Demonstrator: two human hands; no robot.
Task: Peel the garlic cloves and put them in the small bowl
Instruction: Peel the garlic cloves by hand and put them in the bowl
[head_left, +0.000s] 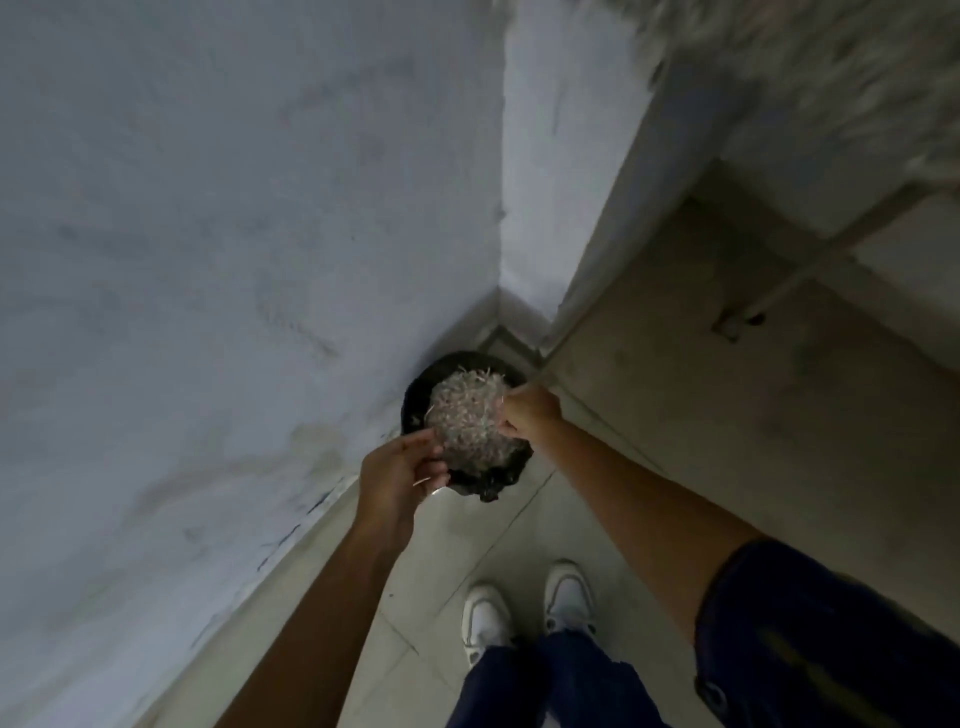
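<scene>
Garlic peelings (464, 410), a pale heap, fill one black bin (415, 395) in the wall corner, directly ahead of and below both my hands; I see no cloves or small bowl. My left hand (400, 475) hovers at the near rim, fingers loosely curled around papery scraps, I judge. My right hand (527, 410), reaching from the right, pinches at the heap's edge and sits nearer.
</scene>
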